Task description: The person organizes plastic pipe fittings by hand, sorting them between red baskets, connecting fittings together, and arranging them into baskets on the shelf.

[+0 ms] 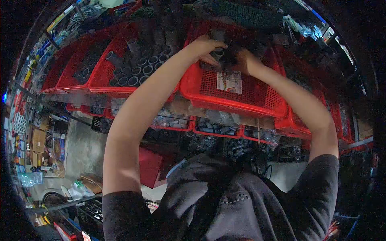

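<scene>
Both arms reach into a red plastic basket (193, 86) on the shelf in front of me. My left hand (205, 49) is at its left side, with thumb and fingers curved round a grey pipe fitting (218, 52) whose round open end shows. Close by on the right, my right hand (246, 63) reaches down inside the same basket beside a dark object (229, 57) of unclear kind. Shadow hides most of the right fingers. A printed paper label (229, 82) lies against the basket's front mesh, below the hands.
To the left, more red baskets hold grey pipe fittings (138, 71) with round openings. A lower shelf carries red bins with bluish fittings (217, 128) and plastic bags. A dark red box (149, 164) stands below, left of my body. Further baskets line the right.
</scene>
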### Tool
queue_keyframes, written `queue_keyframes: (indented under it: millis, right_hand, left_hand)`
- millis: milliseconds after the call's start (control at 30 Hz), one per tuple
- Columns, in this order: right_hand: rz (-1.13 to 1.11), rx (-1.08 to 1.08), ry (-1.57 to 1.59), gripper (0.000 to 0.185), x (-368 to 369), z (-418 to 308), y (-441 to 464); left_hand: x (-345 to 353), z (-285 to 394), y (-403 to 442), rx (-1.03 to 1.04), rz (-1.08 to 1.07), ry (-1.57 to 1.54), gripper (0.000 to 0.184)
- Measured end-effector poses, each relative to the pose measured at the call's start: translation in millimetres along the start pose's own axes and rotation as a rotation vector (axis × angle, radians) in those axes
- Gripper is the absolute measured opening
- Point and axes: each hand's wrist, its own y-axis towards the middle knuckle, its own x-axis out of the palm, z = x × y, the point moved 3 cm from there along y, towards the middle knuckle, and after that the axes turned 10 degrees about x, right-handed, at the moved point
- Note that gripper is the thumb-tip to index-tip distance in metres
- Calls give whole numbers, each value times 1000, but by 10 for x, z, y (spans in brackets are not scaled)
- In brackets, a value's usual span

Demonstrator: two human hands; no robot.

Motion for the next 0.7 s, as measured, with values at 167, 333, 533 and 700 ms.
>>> queue_keyframes:
  millis: [167,333,533,700]
  right_hand:
    - [10,90,131,41,39,-82,-1]
    - [-19,87,406,42,338,386,303]
    - [222,124,42,43,28,356,203]
    - [325,-93,632,54,-437,-315,-39]
  left_hand:
    - [-54,-57,48,373,-265,362,45]
    - [55,37,-77,-241,53,-107,54]
    - [-12,17,-6,724,-369,898,45]
    - [93,20,-24,271,-208,509,52]
